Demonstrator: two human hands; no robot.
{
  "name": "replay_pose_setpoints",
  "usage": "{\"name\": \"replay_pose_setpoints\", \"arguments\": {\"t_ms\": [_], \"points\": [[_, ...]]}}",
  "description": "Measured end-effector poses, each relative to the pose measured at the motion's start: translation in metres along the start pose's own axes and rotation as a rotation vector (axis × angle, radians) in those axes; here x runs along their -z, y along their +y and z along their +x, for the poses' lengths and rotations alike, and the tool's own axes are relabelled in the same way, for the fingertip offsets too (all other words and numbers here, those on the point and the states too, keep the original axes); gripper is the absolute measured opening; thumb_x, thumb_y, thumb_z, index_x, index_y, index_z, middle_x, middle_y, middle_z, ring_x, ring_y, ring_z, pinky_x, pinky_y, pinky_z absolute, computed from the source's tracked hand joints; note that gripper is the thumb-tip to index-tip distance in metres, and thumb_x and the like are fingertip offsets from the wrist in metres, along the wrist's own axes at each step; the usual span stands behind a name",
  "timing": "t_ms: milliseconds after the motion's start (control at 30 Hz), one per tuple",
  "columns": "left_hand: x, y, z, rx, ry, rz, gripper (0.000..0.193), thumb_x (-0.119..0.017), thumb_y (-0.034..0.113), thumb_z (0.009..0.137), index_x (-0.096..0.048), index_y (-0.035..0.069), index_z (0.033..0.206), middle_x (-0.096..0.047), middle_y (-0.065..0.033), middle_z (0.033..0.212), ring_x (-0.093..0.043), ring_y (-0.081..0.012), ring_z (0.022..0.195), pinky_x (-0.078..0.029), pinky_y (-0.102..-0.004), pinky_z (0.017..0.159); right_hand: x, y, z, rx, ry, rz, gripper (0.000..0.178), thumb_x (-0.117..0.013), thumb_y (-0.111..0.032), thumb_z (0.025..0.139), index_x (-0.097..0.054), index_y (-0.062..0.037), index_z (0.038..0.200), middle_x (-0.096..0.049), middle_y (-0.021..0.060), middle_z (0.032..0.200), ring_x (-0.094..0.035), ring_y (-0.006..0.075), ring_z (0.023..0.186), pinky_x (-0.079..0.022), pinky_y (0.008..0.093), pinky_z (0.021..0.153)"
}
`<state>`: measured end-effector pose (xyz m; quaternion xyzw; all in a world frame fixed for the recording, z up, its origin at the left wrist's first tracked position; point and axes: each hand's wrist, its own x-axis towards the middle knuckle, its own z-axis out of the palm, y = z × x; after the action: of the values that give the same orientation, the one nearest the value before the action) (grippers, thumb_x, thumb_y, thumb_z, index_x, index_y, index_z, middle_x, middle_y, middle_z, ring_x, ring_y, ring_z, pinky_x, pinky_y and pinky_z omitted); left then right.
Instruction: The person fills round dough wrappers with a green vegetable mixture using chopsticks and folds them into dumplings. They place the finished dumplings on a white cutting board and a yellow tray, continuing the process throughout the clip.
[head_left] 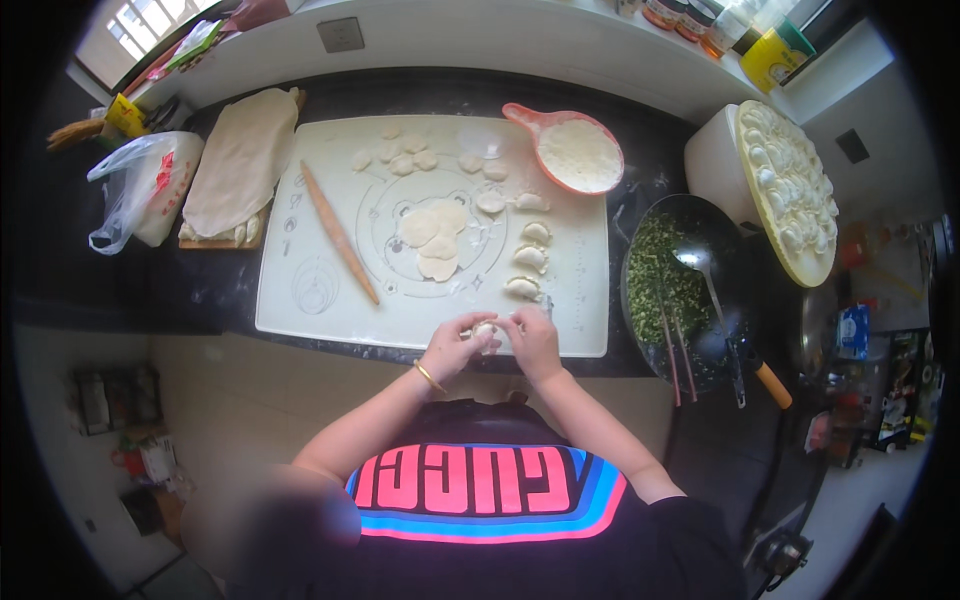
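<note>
Both hands meet over the near edge of a white pastry mat [420,320]. Between them is a dumpling [484,329], partly covered by fingers. My left hand [455,345], with a gold bangle at the wrist, cups it with closed fingers. The fingers of my right hand [532,340] pinch at its edge from the other side. Just beyond my right hand, several finished dumplings [529,260] stand in a column on the mat. Flat round dough wrappers [435,235] overlap mid-mat, and a wooden rolling pin [340,235] lies slanted to their left.
Right of the mat, a wok [648,225] holds chopped green filling, a spoon [712,300] and chopsticks [680,350]. Behind it stands a tray of dumplings [790,190]. A red bowl of flour [580,155] sits far right; a dough-topped board [235,165] and plastic bag [140,190] lie left.
</note>
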<state>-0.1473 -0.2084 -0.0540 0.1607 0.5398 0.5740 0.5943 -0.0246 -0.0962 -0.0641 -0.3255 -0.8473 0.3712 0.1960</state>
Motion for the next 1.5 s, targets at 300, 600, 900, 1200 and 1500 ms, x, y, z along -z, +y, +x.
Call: {"name": "replay_pose_setpoints", "arguments": {"t_ms": [300, 600, 900, 1200, 1500], "points": [[0.028, 0.049, 0.137, -0.369, 0.071, 0.956, 0.033, -0.059, 0.010, 0.074, -0.056, 0.003, 0.106, -0.058, -0.0162, 0.099, -0.058, -0.0287, 0.090, -0.047, -0.0332, 0.080, 0.010, 0.066, 0.006, -0.205, 0.110, -0.645, 0.070, -0.046, -0.041, 0.084, -0.023, 0.0006, 0.135, -0.022, 0.0176, 0.141, -0.016, 0.0300, 0.133, -0.010, 0.0492, 0.106], [0.044, 0.089, 0.195, -0.333, 0.081, 1.442, 0.032, -0.068, 0.019, 0.067, -0.060, 0.007, 0.095, -0.057, -0.0181, 0.087, -0.057, -0.0319, 0.084, -0.046, -0.0385, 0.077, 0.014, 0.062, 0.010, -0.222, 0.125, -0.626, 0.068, -0.047, -0.041, 0.083, -0.027, 0.0005, 0.133, -0.025, 0.0173, 0.140, -0.019, 0.0296, 0.132, -0.011, 0.0479, 0.106], [0.062, 0.099, 0.231, -0.467, 0.139, 1.405, 0.040, -0.074, 0.019, 0.059, -0.060, 0.007, 0.094, -0.059, -0.0143, 0.092, -0.057, -0.0288, 0.086, -0.046, -0.0356, 0.077, 0.017, 0.060, 0.009, -0.226, 0.141, -0.606, 0.066, -0.048, -0.040, 0.083, -0.030, 0.0005, 0.132, -0.027, 0.0171, 0.139, -0.021, 0.0296, 0.131, -0.013, 0.0475, 0.106], [0.065, 0.109, 0.229, -0.209, 0.231, 1.198, 0.028, -0.071, 0.022, 0.060, -0.063, 0.004, 0.079, -0.064, -0.0154, 0.080, -0.061, -0.0270, 0.077, -0.048, -0.0347, 0.070, 0.012, 0.065, 0.008, -0.214, 0.153, -0.635, 0.066, -0.049, -0.040, 0.082, -0.030, -0.0004, 0.132, -0.026, 0.0165, 0.140, -0.020, 0.0295, 0.132, -0.012, 0.0481, 0.106], [0.142, 0.105, 0.174, -0.261, 0.485, 1.386, 0.043, -0.077, 0.025, 0.058, -0.060, 0.002, 0.091, -0.061, -0.0162, 0.089, -0.060, -0.0248, 0.085, -0.048, -0.0328, 0.075, 0.009, 0.064, 0.006, -0.208, 0.144, -0.645, 0.067, -0.048, -0.039, 0.082, -0.029, -0.0004, 0.133, -0.025, 0.0168, 0.140, -0.019, 0.0295, 0.132, -0.012, 0.0487, 0.107]]}}
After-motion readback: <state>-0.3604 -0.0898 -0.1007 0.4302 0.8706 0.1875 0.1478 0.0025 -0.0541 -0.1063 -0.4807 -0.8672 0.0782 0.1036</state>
